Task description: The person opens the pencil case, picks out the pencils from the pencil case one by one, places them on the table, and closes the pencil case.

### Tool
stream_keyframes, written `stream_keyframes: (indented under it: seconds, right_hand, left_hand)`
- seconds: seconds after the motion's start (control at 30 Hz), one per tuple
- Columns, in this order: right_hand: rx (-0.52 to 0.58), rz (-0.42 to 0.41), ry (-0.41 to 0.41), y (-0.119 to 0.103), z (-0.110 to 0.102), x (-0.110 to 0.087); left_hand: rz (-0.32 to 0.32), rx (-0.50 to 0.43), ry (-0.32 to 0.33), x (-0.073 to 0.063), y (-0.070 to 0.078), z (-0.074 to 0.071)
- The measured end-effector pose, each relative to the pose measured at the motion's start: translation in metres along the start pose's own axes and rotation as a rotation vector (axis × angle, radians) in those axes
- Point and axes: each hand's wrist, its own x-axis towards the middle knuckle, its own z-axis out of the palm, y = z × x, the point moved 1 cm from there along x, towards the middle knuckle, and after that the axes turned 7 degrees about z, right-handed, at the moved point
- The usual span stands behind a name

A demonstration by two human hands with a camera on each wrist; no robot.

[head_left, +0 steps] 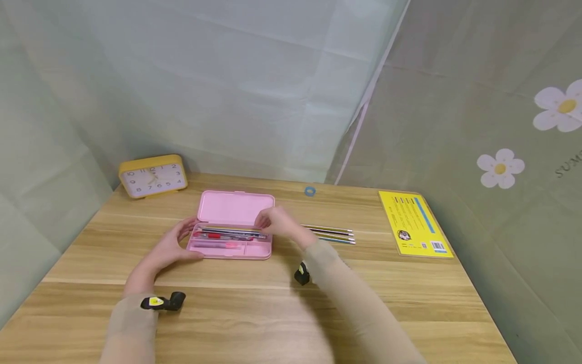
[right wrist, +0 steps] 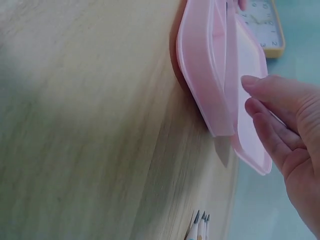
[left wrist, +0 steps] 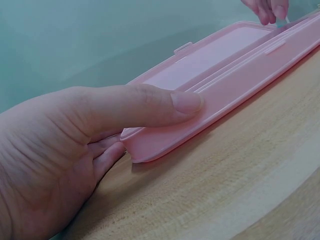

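Note:
An open pink pencil case (head_left: 236, 208) lies on the table with its lid tipped back. Pencils (head_left: 227, 231) and red pens fill its long rear compartment, and a clear pen with a pink end (head_left: 218, 245) lies in the front one. My left hand (head_left: 170, 247) grips the case's left end, thumb (left wrist: 187, 102) along the front wall, other fingers behind. Over the case's right end hovers my right hand (head_left: 279, 222), its thumb and fingers (right wrist: 267, 135) bent and slightly apart. Nothing shows between them in the right wrist view. A small pale-teal bit appears beneath its fingertips in the left wrist view.
Several loose pencils (head_left: 334, 233) lie right of the case, partly behind my right wrist. A yellow clock (head_left: 153, 177) stands at the back left. A blue ring (head_left: 310, 191) lies near the back edge, and a yellow booklet (head_left: 415, 222) at the right.

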Motion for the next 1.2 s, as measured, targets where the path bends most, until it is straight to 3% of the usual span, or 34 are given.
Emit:
stream_keyframes:
  seconds: [0.23,0.5,1.2]
  right_hand:
    - [-0.016,0.025,-0.06,-0.002,0.008,0.004]
    - [-0.013,0.035,-0.07,-0.002,0.015,0.005]
    - [-0.154,0.057,0.016,-0.006,0.021,0.006]
  left_hand:
    - [-0.007,-0.004,0.003,-0.001,0.0,0.0]
    - [-0.001,-0.011,-0.002,-0.001,-0.001,0.0]
    - [0.012,-0.008,0.002,0.0,0.0,0.0]
